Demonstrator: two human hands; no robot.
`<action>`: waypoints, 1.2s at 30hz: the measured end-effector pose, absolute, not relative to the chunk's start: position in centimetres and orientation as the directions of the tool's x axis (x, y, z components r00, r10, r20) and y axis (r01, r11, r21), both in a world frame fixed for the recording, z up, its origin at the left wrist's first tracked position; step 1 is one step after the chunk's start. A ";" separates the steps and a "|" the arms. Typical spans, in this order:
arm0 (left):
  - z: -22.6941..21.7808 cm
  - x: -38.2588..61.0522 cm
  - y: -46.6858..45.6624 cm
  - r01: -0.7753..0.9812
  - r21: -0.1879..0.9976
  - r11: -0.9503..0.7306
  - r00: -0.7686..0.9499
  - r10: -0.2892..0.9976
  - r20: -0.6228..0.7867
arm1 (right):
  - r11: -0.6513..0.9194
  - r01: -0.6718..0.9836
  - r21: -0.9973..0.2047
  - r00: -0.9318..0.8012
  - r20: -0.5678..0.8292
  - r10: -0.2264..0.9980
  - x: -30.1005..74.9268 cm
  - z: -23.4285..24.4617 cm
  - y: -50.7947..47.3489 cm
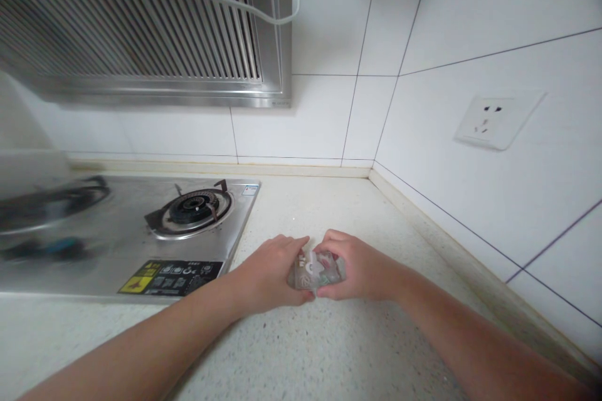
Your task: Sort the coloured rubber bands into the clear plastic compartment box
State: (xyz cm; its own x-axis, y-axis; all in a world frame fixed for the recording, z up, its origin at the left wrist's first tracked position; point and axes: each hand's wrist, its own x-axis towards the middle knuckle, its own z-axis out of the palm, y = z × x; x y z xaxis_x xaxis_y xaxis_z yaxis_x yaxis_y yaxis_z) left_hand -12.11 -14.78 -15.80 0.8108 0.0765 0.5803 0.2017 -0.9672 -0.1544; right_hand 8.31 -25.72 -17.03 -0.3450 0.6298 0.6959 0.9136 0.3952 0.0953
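Head view: left hand (270,272) and right hand (357,269) both clamp a small clear packet (316,269), held low over the counter (305,351) just right of the stove (117,232). They seem to be working at the packet; pulling it apart would need firm, opposed pinches.

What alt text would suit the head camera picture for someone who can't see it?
The left hand and right hand together clasp a small crumpled clear packet over a speckled countertop. A steel gas stove sits to the left under a range hood; a wall socket is on the white tiles at right.
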 end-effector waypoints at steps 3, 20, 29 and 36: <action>-15.8 -12.1 -14.8 0.204 -0.147 -0.968 0.811 0.083 0.579 | 0.395 0.914 0.094 -0.347 0.686 0.639 8.3 -16.9 -25.8; -15.9 -11.8 -14.9 0.207 -0.173 -0.963 0.815 0.072 0.575 | 0.393 0.906 0.154 -0.395 0.642 0.658 8.2 -16.7 -26.4; -16.3 -11.6 -13.9 0.175 -0.191 -0.966 0.785 0.020 0.619 | 0.441 0.883 0.162 -0.417 0.702 0.577 7.7 -17.4 -25.7; -16.5 -11.1 -13.5 0.120 -0.122 -0.985 0.769 0.014 0.639 | 0.411 0.903 0.127 -0.376 0.699 0.609 7.6 -17.4 -25.4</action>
